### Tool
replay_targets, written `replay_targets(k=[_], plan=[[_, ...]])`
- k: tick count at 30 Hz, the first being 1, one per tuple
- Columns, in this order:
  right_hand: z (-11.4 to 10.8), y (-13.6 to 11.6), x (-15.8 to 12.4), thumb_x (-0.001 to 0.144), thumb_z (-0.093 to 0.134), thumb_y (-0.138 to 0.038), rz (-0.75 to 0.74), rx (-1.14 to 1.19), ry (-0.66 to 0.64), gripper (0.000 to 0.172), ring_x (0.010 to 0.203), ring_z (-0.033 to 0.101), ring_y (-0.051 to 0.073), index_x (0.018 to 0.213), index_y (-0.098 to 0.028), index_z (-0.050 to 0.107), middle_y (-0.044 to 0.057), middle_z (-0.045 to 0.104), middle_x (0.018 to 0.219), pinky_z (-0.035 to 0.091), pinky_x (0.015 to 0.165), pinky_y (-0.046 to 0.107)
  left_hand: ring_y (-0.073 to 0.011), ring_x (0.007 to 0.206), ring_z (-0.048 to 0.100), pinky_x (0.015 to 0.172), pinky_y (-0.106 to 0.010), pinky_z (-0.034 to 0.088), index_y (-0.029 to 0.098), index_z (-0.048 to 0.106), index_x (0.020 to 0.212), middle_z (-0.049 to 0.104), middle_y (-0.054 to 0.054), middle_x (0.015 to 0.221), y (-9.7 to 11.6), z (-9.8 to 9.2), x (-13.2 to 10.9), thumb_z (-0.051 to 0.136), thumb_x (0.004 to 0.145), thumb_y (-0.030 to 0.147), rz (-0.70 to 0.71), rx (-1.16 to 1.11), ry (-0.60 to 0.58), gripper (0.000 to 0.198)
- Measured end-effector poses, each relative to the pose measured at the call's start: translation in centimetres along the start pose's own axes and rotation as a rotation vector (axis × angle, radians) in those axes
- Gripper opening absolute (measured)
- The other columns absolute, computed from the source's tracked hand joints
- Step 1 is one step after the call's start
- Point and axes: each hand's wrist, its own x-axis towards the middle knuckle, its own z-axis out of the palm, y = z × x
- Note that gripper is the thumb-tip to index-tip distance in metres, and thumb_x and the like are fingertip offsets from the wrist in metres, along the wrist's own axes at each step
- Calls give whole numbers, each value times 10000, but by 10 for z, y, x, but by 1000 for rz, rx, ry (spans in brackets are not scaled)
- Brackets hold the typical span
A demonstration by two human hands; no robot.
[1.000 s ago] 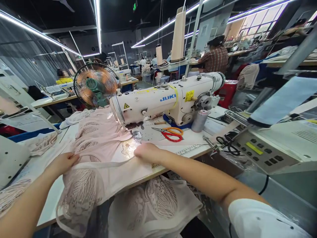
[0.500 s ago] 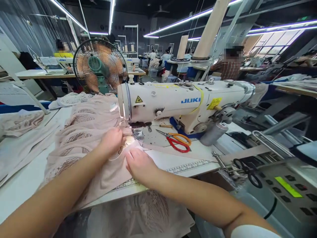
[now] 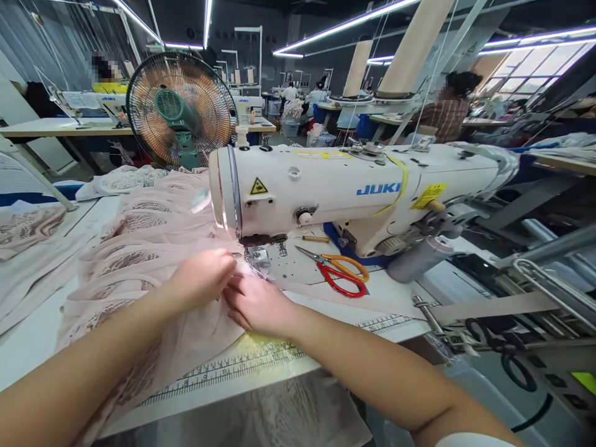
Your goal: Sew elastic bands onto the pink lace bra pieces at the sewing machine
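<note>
A white sewing machine [image 3: 279,186] lettered JUKI spans the middle of the table. Pale pink fabric [image 3: 200,329] with lace panels lies bunched to the left of its needle and runs under the presser foot area. My left hand [image 3: 207,279] is closed on this fabric just in front of the needle. Touching or nearly touching it, my right hand [image 3: 261,304] has its fingers curled together on the fabric's near edge. What the fingertips pinch is mostly hidden. Red-and-orange-handled scissors [image 3: 338,273] lie on the machine bed to the right of my hands.
A ruler strip [image 3: 218,369] runs along the table's front edge. Behind the machine stands a large fan [image 3: 181,112]. A grey thread cone [image 3: 419,257] sits at the right, near a pale band [image 3: 498,307] on a metal guide. More lace fabric [image 3: 307,410] hangs below the table.
My hands have come closer together in front of the needle. The light trim and loose thread seen between them are now covered. The camera view has shifted slightly.
</note>
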Motion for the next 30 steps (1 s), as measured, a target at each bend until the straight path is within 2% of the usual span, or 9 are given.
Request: replay_targets(k=[3,5,7,11,15,22,26,30], plan=[[-1,-1,-2,925,521,-324,-9,-12,-6,299,1107,525,270,1067,-83,626,168,619,1118,432,992,408,-222,1095,614,903,-338,508,159,626,1146,651,-123,1219,1,18,-22,359,932,303,176,-51,-52,372],[-7,-2,-6,912,541,-299,-33,-11,-22,277,1098,531,265,1037,-70,632,170,623,1120,445,974,390,-232,1208,553,999,-373,468,126,563,1262,582,-142,1329,-5,30,-27,314,955,335,174,-57,-45,447],[-16,-3,-10,905,539,-257,-55,5,-62,239,1049,551,247,1015,-65,629,157,634,1090,474,905,356,-233,1261,511,1042,-383,439,129,551,1290,549,-130,1372,-11,38,-26,292,964,364,154,-57,-65,478],[-32,-5,-15,921,469,-164,-82,34,-143,177,936,574,206,935,-92,630,110,651,987,475,755,299,-230,1266,509,1034,-381,450,166,574,1275,553,-101,1373,-19,41,-15,312,953,359,142,-62,-78,458],[-36,-3,-15,913,478,-158,-74,20,-157,151,893,566,198,892,-110,620,100,642,956,433,642,282,-243,1230,540,1007,-393,473,151,602,1237,584,-117,1334,-22,40,-6,296,947,345,145,-55,-48,464],[-34,-2,-17,910,458,-155,-104,0,-155,170,846,548,194,860,-109,614,98,627,912,428,664,288,-248,1084,621,873,-374,546,150,651,1130,633,-138,1229,-22,40,-3,293,945,337,168,-84,16,444],[-36,-2,-19,885,473,-124,-119,9,-157,151,785,539,184,840,-113,617,82,618,865,422,655,291,-250,1110,611,912,-380,535,145,654,1139,643,-132,1221,-23,39,-1,300,945,320,211,-90,21,440],[-36,-2,-22,883,453,-96,-131,13,-158,176,803,546,190,854,-110,626,83,622,874,439,692,298,-250,1129,604,928,-381,532,142,647,1165,634,-135,1245,-23,37,2,323,939,304,215,-107,12,427]])
